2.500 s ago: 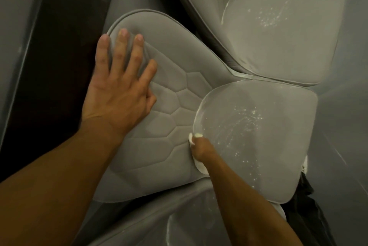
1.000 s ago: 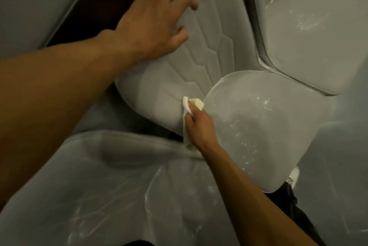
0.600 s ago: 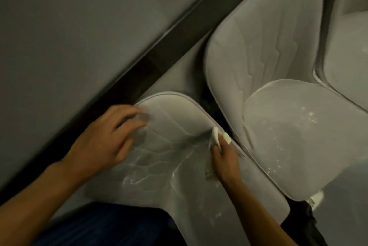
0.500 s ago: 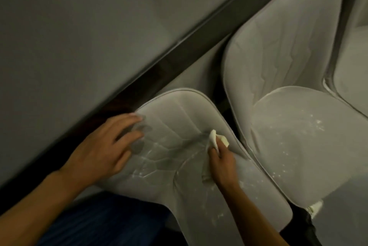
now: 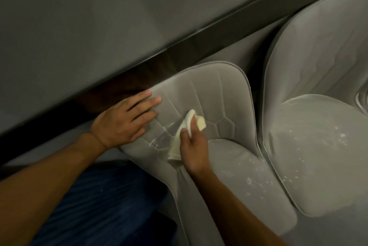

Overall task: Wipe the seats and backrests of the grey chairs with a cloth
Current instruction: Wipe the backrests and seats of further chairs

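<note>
A grey quilted chair backrest (image 5: 219, 94) stands in the middle, with its seat (image 5: 239, 176) below and to the right, speckled with white flecks. My right hand (image 5: 194, 144) grips a pale yellow-white cloth (image 5: 187, 126) and holds it against the lower backrest. My left hand (image 5: 127, 118) lies flat with straight fingers on the backrest's left edge. A second grey chair (image 5: 318, 136) stands close on the right, its seat also flecked white.
A grey wall (image 5: 99, 17) with a dark skirting strip (image 5: 199, 46) runs diagonally behind the chairs. My dark blue trouser leg (image 5: 95, 206) fills the lower left. A third chair's edge (image 5: 362, 98) shows at the far right.
The view swung from the right chair to the one beside it. My left hand moved to this backrest's left edge; my right hand slid the cloth up the backrest.
</note>
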A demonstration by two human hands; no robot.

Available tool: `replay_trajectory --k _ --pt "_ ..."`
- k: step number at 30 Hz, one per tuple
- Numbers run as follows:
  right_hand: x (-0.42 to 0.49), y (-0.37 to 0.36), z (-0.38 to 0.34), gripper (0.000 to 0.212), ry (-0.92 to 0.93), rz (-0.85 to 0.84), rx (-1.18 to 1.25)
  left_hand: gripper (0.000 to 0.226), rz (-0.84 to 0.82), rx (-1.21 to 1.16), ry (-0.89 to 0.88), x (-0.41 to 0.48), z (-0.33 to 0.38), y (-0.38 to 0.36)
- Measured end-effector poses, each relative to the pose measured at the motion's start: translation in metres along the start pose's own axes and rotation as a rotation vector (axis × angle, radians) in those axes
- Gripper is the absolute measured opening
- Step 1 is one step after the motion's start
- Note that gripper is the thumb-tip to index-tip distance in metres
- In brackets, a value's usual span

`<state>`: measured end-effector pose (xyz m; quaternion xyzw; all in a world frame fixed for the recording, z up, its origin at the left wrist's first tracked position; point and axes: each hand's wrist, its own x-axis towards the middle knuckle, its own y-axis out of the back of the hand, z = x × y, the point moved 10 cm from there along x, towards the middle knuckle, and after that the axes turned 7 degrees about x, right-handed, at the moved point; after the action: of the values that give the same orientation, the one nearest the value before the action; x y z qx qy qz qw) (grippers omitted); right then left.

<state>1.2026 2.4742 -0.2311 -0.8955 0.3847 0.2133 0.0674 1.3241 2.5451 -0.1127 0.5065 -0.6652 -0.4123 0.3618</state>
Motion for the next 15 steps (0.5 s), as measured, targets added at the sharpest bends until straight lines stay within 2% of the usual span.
replay_trajectory --k 3,5,8,10,12,15 --pt "-0.012 -0.030 -0.002 0.051 0.135 -0.182 -0.115 0.041 0.004 0.034 0.019 -0.004 0.000 -0.004" --pt "-0.014 -0.027 0.005 0.049 0.119 -0.094 -0.080 0.040 0.007 0.056 0.039 -0.004 -0.001 -0.007" --pt "-0.013 -0.002 0.015 0.050 -0.031 0.208 0.077 0.038 0.013 0.069 0.060 -0.003 -0.001 -0.006" --pt "-0.011 -0.001 0.008 0.052 -0.010 0.288 0.124 0.036 0.033 0.084 0.063 -0.003 0.000 -0.005" --pt "-0.009 -0.016 0.001 0.053 0.045 0.291 0.099 0.035 0.041 0.092 0.055 -0.003 0.001 -0.006" --pt "-0.021 -0.061 0.004 0.051 0.085 0.156 -0.019 0.035 0.063 0.092 0.049 -0.003 0.002 -0.005"
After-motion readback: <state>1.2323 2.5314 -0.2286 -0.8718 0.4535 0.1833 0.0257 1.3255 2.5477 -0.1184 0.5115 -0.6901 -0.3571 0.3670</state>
